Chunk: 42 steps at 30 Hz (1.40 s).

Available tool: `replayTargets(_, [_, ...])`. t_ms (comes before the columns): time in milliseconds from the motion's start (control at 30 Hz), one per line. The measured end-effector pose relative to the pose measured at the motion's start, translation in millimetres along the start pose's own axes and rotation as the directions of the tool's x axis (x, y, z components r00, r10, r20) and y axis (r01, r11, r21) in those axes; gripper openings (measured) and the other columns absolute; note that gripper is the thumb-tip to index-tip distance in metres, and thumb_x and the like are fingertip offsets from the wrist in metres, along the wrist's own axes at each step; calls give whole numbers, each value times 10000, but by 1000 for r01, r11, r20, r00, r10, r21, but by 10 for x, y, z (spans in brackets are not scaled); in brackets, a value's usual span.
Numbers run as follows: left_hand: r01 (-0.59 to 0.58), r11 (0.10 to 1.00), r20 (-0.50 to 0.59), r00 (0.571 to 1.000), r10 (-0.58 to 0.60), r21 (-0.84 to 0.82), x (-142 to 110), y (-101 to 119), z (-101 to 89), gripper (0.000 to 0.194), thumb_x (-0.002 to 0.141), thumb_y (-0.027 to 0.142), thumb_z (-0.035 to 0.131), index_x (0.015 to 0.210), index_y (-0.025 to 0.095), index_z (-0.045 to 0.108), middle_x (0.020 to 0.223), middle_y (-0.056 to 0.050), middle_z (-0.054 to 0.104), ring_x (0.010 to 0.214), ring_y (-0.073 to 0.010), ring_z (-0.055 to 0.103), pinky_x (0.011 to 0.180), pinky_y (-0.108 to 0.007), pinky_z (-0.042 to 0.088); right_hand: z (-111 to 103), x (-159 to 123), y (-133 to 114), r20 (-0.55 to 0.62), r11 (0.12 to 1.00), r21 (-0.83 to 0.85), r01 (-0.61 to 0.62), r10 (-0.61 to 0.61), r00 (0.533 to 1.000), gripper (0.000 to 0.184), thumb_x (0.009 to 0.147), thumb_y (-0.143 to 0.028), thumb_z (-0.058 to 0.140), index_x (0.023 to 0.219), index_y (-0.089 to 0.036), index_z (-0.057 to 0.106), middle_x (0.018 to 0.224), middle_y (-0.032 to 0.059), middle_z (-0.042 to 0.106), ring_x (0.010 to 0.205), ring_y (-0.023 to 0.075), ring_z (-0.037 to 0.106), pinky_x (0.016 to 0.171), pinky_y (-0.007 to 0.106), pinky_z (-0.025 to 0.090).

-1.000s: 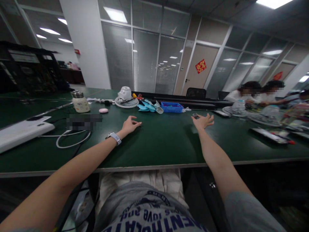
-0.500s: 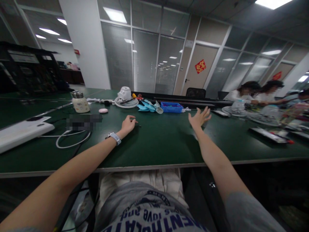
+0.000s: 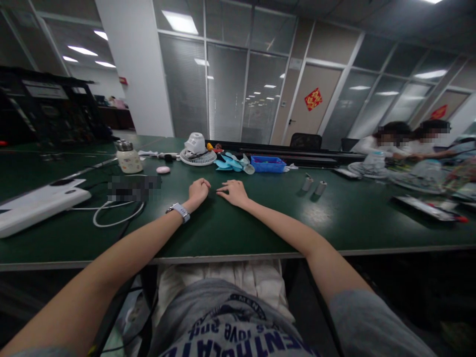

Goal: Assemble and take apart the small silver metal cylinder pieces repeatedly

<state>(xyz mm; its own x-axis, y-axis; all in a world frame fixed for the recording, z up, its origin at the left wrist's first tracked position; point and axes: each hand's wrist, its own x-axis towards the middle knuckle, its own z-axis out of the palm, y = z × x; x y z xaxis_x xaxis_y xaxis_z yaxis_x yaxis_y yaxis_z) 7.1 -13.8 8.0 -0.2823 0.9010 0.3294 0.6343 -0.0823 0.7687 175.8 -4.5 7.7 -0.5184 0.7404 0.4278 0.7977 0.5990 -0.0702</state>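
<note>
My left hand (image 3: 200, 192), with a pale-banded watch (image 3: 178, 212) at the wrist, rests low over the green table (image 3: 238, 228), its fingers curled in. What those fingers hold is hidden. Just to its right is my right hand (image 3: 234, 193), its fingertips drawn together and pointing left. A tiny dark thing shows at these fingertips, too small to name. A narrow gap separates the two hands. Off to the right, away from both hands, two small grey metal cylinders (image 3: 321, 188) stand side by side; a thin piece juts from the top of one.
Behind my hands lie a white fan part (image 3: 195, 148), light-blue fan blades (image 3: 230, 162) and a blue basket (image 3: 268, 164). A bottle (image 3: 128, 157), a pink oval object (image 3: 162, 170) and a white cable (image 3: 99, 220) are at left. Two people work at the far right.
My right hand has left the spot by the metal cylinders and come left beside my left hand, its spread fingers drawing together. The cylinders now show. My left hand's fingers are curled more tightly.
</note>
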Motion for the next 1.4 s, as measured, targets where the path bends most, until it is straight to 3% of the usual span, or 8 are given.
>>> replayTargets(167, [-9,997,14,1000,8,79,1,12,-11,309,746,122,383,725,202,681,783,-35,700,765,-191,624,695,-272,439,-215,-68,188,-103,999,-16,46,-47,994,268,932,-423,533,1010,-290,752,1192,39,667,1147,226,514,968,393,300])
replayTargets(233, [-19,996,57,998,14,89,-14,34,-23,318,751,126,386,723,205,693,758,-33,697,746,-191,621,681,-271,436,-441,-189,505,-187,998,-62,4,-16,982,293,949,-405,495,1030,-274,745,1170,50,673,1126,236,519,966,402,283])
replayTargets(300, [-28,994,96,995,18,104,-30,59,-35,314,753,131,395,704,207,697,759,-31,703,738,-188,619,669,-267,431,-713,-372,947,-311,979,-126,-157,111,944,329,964,-382,450,1052,-244,735,1163,77,669,1123,253,507,973,416,257])
replayTargets(367, [-37,992,119,993,22,125,-40,78,-41,306,747,131,407,687,208,697,777,-29,712,737,-184,617,662,-262,424,-965,-598,1429,-439,897,-149,-415,317,841,353,966,-353,424,1075,-201,724,1136,114,670,1102,269,498,960,426,249])
replayTargets(467, [-41,988,137,990,21,149,-43,88,-43,295,736,133,420,687,209,701,778,-29,715,727,-181,612,652,-260,416,-1183,-934,2018,-539,685,-105,-721,570,620,387,962,-326,397,1128,-152,701,1110,172,659,1064,302,491,912,445,265])
replayTargets(567, [-48,985,145,989,24,165,-41,78,-40,287,727,142,429,698,212,706,750,-30,706,725,-185,608,648,-262,411,-1192,-1141,2324,-501,562,-89,-822,688,525,381,949,-334,414,1113,-162,712,1075,184,661,1044,314,497,886,448,277])
replayTargets(1133, [-49,985,162,987,23,163,-20,33,-11,263,720,155,449,710,227,702,720,-20,697,688,-180,604,618,-261,407,-1053,-1180,2486,-448,508,-123,-853,738,504,352,939,-320,438,1114,-196,718,1046,155,675,999,278,544,892,432,309])
replayTargets(1400, [-56,986,170,985,28,159,-36,51,-24,268,724,149,440,701,220,698,726,-20,696,677,-176,603,618,-261,404,-1075,-1163,2505,-392,512,-149,-846,755,525,372,935,-294,441,1127,-125,711,1110,227,637,1070,342,544,901,492,368])
